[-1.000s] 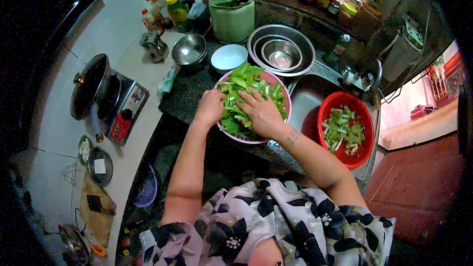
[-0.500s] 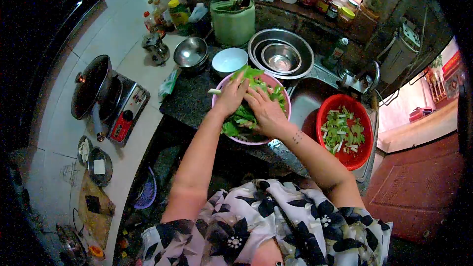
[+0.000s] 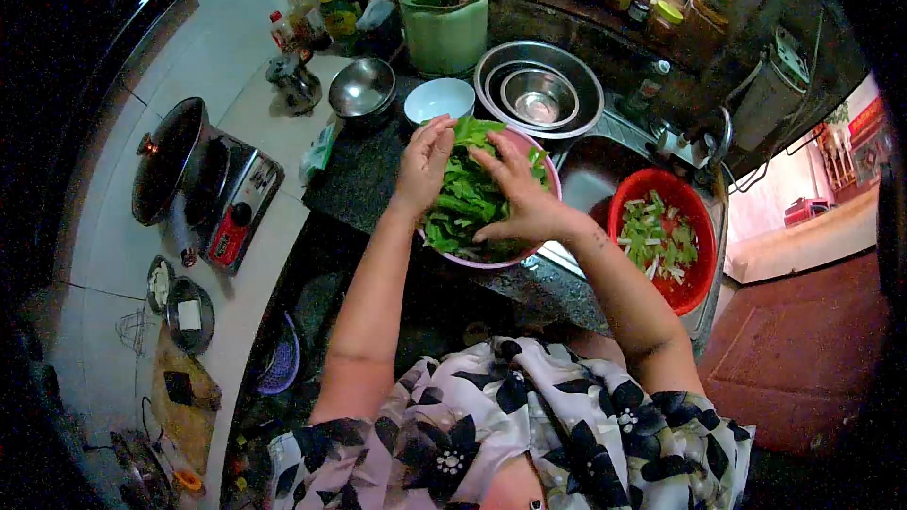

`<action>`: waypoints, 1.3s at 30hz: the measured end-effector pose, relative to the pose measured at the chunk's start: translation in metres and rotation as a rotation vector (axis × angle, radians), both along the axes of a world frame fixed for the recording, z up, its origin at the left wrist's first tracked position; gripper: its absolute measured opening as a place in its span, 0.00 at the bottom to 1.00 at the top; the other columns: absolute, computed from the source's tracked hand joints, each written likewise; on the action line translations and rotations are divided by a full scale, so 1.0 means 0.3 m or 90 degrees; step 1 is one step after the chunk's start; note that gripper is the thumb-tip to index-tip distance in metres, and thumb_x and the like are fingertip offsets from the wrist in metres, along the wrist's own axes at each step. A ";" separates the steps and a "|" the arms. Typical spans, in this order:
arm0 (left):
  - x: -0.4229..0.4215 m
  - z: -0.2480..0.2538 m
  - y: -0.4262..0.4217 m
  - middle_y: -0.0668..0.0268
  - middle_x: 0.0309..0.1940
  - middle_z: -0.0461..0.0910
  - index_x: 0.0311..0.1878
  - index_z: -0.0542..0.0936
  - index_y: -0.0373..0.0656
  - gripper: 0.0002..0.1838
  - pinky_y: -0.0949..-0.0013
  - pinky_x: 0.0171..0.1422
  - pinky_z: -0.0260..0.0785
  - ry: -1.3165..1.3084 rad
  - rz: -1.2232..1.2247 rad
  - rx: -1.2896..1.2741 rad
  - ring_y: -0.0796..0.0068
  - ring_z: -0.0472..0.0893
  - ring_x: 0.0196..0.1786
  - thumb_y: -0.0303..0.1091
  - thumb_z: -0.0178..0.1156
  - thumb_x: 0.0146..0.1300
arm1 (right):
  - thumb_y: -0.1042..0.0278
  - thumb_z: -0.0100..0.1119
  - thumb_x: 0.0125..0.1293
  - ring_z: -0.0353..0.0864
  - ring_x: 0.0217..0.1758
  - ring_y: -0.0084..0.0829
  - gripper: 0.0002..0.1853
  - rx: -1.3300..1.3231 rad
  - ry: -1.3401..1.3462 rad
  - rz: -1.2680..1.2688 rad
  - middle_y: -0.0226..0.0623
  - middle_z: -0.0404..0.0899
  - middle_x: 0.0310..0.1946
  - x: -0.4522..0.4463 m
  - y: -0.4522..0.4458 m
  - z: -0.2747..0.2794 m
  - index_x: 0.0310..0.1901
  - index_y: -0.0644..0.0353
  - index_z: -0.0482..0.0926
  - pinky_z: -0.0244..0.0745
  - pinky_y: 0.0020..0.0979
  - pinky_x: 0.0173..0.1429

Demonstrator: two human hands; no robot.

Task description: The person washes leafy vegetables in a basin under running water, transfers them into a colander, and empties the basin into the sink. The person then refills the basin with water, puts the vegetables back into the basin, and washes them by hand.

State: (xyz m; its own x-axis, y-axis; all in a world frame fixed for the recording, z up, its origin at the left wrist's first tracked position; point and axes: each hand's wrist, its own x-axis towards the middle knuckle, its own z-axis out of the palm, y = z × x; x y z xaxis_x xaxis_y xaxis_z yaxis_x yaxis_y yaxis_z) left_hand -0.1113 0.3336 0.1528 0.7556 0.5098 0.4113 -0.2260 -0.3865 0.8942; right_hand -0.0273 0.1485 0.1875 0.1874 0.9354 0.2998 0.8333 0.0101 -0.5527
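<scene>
Greens point(image 3: 463, 196) heaped in pink bowl point(image 3: 522, 140), at the counter's point(image 3: 354, 175) front edge, beside the sink. Left hand point(image 3: 425, 165) flat, fingers together; right hand point(image 3: 522, 196) spread; neither clenched. Can't tell how firmly either touches leaves. Step looks like gathering/turning the pile. Next move likely calls for cupped palms, leaves kept inside the rim. Labels on bottles point(image 3: 340, 14) and jars point(image 3: 665, 19) unreadable; no brands legible.

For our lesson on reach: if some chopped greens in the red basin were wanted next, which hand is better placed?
Probably the right hand: the red basin stands on its side, while the left hand is farther away, over the pink basin's opposite side.
</scene>
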 end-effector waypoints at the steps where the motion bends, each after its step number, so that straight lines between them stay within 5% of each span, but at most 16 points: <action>1: -0.025 0.045 -0.022 0.53 0.56 0.70 0.52 0.75 0.37 0.22 0.62 0.64 0.58 -0.007 -0.001 0.008 0.57 0.69 0.60 0.47 0.51 0.66 | 0.48 0.73 0.39 0.37 0.73 0.51 0.56 0.026 0.058 0.023 0.51 0.40 0.70 0.020 0.000 0.009 0.69 0.50 0.49 0.37 0.47 0.73; 3: -0.061 0.085 -0.063 0.54 0.55 0.71 0.52 0.75 0.38 0.21 0.62 0.63 0.59 -0.027 0.023 0.077 0.57 0.70 0.59 0.46 0.52 0.65 | 0.48 0.74 0.38 0.39 0.74 0.49 0.57 0.061 0.138 0.013 0.50 0.41 0.70 0.054 0.007 0.013 0.68 0.51 0.50 0.39 0.44 0.73; 5: -0.088 0.090 -0.107 0.55 0.55 0.71 0.52 0.75 0.39 0.21 0.61 0.63 0.59 -0.053 0.072 0.198 0.57 0.70 0.58 0.45 0.53 0.64 | 0.55 0.70 0.49 0.43 0.74 0.38 0.49 0.092 0.197 -0.014 0.43 0.44 0.70 0.077 0.009 0.030 0.69 0.53 0.50 0.42 0.39 0.72; 8: -0.106 0.068 -0.164 0.56 0.57 0.69 0.55 0.73 0.43 0.22 0.53 0.66 0.52 -0.025 0.093 0.426 0.53 0.64 0.63 0.45 0.54 0.63 | 0.58 0.64 0.56 0.60 0.67 0.35 0.38 0.175 0.526 -0.016 0.41 0.60 0.64 0.092 0.021 0.045 0.66 0.57 0.57 0.54 0.32 0.68; 9: -0.110 0.070 -0.191 0.56 0.58 0.68 0.56 0.72 0.43 0.22 0.51 0.67 0.51 -0.012 0.103 0.490 0.53 0.62 0.65 0.46 0.54 0.63 | 0.62 0.55 0.65 0.64 0.63 0.29 0.29 0.232 0.521 -0.014 0.37 0.65 0.61 0.099 0.030 0.043 0.65 0.59 0.58 0.59 0.29 0.65; 13: -0.095 -0.034 -0.221 0.57 0.62 0.64 0.58 0.70 0.41 0.27 0.47 0.70 0.40 0.205 0.093 0.592 0.54 0.54 0.69 0.48 0.55 0.60 | 0.53 0.46 0.69 0.65 0.62 0.28 0.26 0.242 0.691 -0.022 0.36 0.66 0.61 0.125 0.027 0.073 0.64 0.57 0.60 0.58 0.31 0.64; 17: -0.091 -0.033 -0.221 0.56 0.62 0.64 0.58 0.70 0.41 0.27 0.47 0.71 0.38 0.204 0.096 0.553 0.56 0.52 0.70 0.48 0.55 0.60 | 0.49 0.42 0.70 0.67 0.59 0.30 0.27 0.180 0.721 -0.044 0.36 0.66 0.61 0.131 0.034 0.087 0.63 0.56 0.61 0.58 0.33 0.64; 21: -0.112 0.015 -0.199 0.56 0.60 0.66 0.56 0.72 0.40 0.27 0.51 0.69 0.46 0.046 0.145 0.490 0.53 0.60 0.65 0.49 0.55 0.60 | 0.44 0.42 0.68 0.67 0.58 0.34 0.32 0.215 0.678 -0.021 0.37 0.58 0.65 0.118 0.040 0.107 0.66 0.55 0.55 0.60 0.33 0.63; 22: -0.110 0.034 -0.196 0.57 0.57 0.68 0.55 0.73 0.41 0.25 0.54 0.63 0.56 -0.003 0.183 0.499 0.53 0.65 0.61 0.45 0.60 0.57 | 0.40 0.42 0.66 0.67 0.56 0.31 0.36 0.217 0.730 0.006 0.36 0.56 0.67 0.103 0.036 0.131 0.68 0.53 0.49 0.60 0.32 0.63; 25: -0.092 0.150 -0.213 0.57 0.53 0.70 0.55 0.73 0.44 0.25 0.56 0.57 0.62 -0.010 0.217 0.469 0.54 0.67 0.57 0.39 0.64 0.53 | 0.38 0.41 0.66 0.68 0.55 0.29 0.37 0.179 0.719 0.024 0.37 0.53 0.68 0.096 0.035 0.141 0.69 0.49 0.46 0.60 0.33 0.62; 26: -0.073 0.213 -0.239 0.58 0.44 0.74 0.49 0.76 0.44 0.19 0.60 0.49 0.67 -0.046 0.242 0.477 0.58 0.72 0.49 0.32 0.64 0.52 | 0.35 0.40 0.65 0.69 0.52 0.28 0.38 0.134 0.715 0.093 0.38 0.51 0.69 0.112 0.031 0.141 0.70 0.46 0.44 0.64 0.34 0.60; 29: -0.023 0.182 -0.183 0.59 0.36 0.77 0.42 0.79 0.41 0.11 0.63 0.45 0.69 -0.028 0.142 0.433 0.60 0.76 0.41 0.28 0.61 0.53 | 0.33 0.39 0.64 0.72 0.51 0.30 0.39 0.091 0.640 0.145 0.39 0.50 0.69 0.119 0.020 0.153 0.70 0.44 0.43 0.67 0.36 0.56; 33: -0.038 0.225 -0.175 0.62 0.33 0.79 0.35 0.82 0.41 0.05 0.66 0.48 0.69 -0.012 0.254 0.171 0.64 0.77 0.40 0.26 0.62 0.53 | 0.30 0.36 0.62 0.73 0.55 0.41 0.42 0.053 0.782 0.087 0.44 0.49 0.69 0.166 -0.021 0.203 0.70 0.49 0.42 0.74 0.40 0.50; 39: -0.017 0.231 -0.280 0.62 0.33 0.79 0.29 0.81 0.39 0.07 0.63 0.53 0.65 0.042 0.301 0.451 0.63 0.74 0.46 0.33 0.64 0.53 | 0.30 0.39 0.60 0.65 0.60 0.60 0.42 0.272 1.175 0.267 0.50 0.56 0.63 0.201 -0.009 0.130 0.66 0.55 0.49 0.76 0.51 0.50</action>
